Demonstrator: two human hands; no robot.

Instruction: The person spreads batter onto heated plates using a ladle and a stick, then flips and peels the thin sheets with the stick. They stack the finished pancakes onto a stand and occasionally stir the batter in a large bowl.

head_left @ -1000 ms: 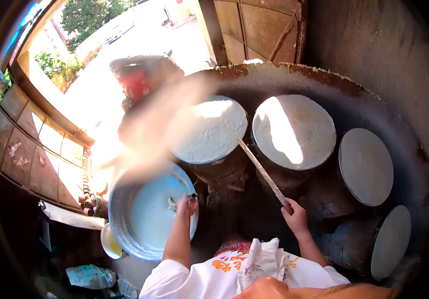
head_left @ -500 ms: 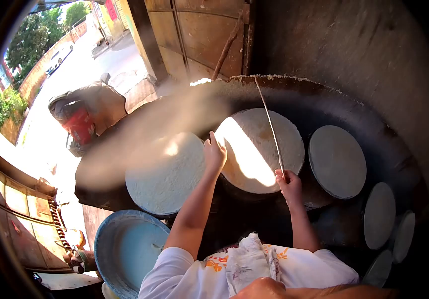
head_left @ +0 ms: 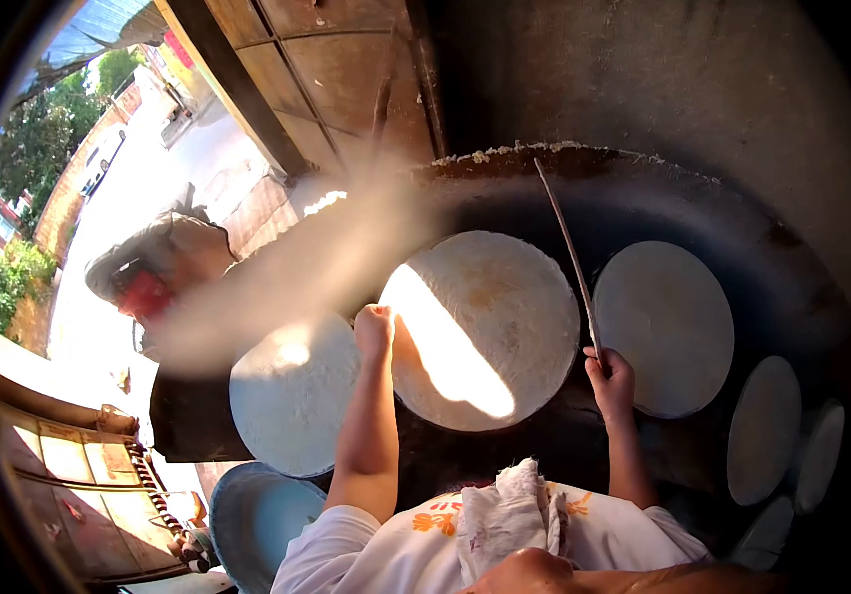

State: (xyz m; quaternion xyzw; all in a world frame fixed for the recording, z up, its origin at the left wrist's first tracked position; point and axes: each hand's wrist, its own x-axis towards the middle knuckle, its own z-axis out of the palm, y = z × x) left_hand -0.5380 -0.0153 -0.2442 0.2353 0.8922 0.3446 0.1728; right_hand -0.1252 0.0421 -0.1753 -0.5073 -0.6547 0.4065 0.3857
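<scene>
A large round flatbread lies in front of me, pale with light brown patches and a bright strip of sunlight across its left part. My left hand is closed at its left edge, fingers pinched on the rim. Between this flatbread and another pale round on the right, my right hand grips a long thin stick. The stick points up and away, along the right side of the middle flatbread. Partly behind my left forearm is a third pale round.
Several more rounds, one of them a pale disc, curve along the right side. Behind them rises a dark, crusted rim. At lower left stands a blue basin of whitish liquid. Steam blurs the left side, near a covered red object.
My left hand has gone from an extended finger to a closed grip at the flatbread's left edge. The stick has moved from over the flatbread to its right side. The view has shifted.
</scene>
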